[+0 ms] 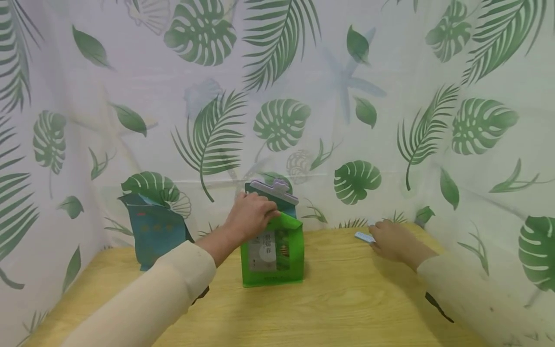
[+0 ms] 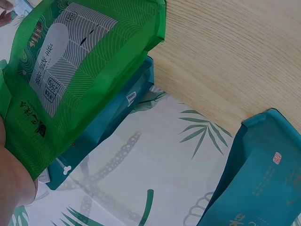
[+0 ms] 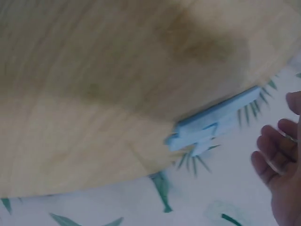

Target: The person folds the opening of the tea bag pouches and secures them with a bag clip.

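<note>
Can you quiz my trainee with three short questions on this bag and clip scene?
1. True or false: the left hand grips the top of the green bag.
2. What lies on the table by the fingertips of the right hand? A) blue clip B) scissors C) spoon
3. Fill in: behind the green bag stands a teal bag with a ___ clip on top.

Key: 1 true; 2 A, the blue clip; 3 grey.
</note>
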Motion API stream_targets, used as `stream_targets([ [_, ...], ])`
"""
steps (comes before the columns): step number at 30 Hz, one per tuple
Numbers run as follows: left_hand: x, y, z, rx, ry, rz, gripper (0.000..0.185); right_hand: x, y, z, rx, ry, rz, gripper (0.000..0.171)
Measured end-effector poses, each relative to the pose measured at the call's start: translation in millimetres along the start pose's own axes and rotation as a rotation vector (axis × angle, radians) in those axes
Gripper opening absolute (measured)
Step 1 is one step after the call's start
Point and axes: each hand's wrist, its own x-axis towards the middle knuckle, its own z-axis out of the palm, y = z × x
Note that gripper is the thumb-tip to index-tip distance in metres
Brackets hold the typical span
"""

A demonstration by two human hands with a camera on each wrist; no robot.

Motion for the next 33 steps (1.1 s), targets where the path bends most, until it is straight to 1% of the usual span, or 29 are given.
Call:
stream_targets([
  [3,0.1,0.4,1.4,0.005,0.012,-0.001,0.024,-14.0,9.5,14.7,0.004,-0.041,0.080,0.031],
  [6,-1.4,0.7,2.2,0.002,0.017,-0.003,0.023,-25.8,10.7,24.3,0.068,-0.054,0.152,0.029],
  [8,-2.3,1.2,2.0,-0.001,0.016,-0.005,0.023,-32.7,8.0,26.6,0.124,-0.055,0.190,0.023],
  [10,-2.7,1.7,1.5,-0.003,0.016,-0.008,0.024,-37.4,5.1,28.3,0.146,-0.042,0.189,0.017],
  [12,-2.8,2.0,0.8,-0.004,0.013,-0.013,0.024,-40.3,2.8,29.5,0.137,-0.040,0.171,0.011],
  [14,-2.8,2.1,0.2,-0.008,0.010,-0.016,0.024,-41.2,1.0,29.8,0.142,-0.060,0.162,0.006],
  [15,-2.6,2.1,-0.1,-0.008,0.009,-0.017,0.024,-40.9,0.4,30.2,0.153,-0.070,0.162,0.006],
  [17,-2.2,2.1,-0.9,-0.009,0.013,-0.014,0.023,-39.1,-0.5,30.6,0.200,-0.091,0.169,0.016],
  [21,-1.9,2.2,-0.4,-0.015,0.013,-0.011,0.023,-33.6,1.8,31.0,0.322,-0.123,0.203,0.048],
  [22,-2.0,2.2,-0.4,-0.017,0.011,-0.011,0.023,-32.0,2.9,30.8,0.341,-0.134,0.212,0.051],
  [23,-2.0,2.2,-0.3,-0.018,0.007,-0.012,0.023,-30.0,4.1,30.3,0.356,-0.154,0.219,0.051],
  [25,-2.2,2.1,-0.4,-0.022,0.004,-0.013,0.023,-25.5,5.7,28.6,0.386,-0.206,0.237,0.041],
  [28,-2.6,1.9,-0.7,-0.023,-0.001,-0.016,0.023,-19.3,6.0,25.1,0.411,-0.274,0.236,0.034],
  [29,-2.6,1.8,-0.8,-0.023,0.001,-0.016,0.023,-17.8,5.4,24.0,0.420,-0.290,0.235,0.036],
  [32,-2.9,2.0,-0.2,-0.032,0.004,-0.013,0.022,-17.0,1.8,22.7,0.448,-0.294,0.222,0.047],
  [33,-2.9,2.3,0.0,-0.040,0.002,-0.011,0.022,-17.9,0.2,22.6,0.457,-0.295,0.227,0.045],
])
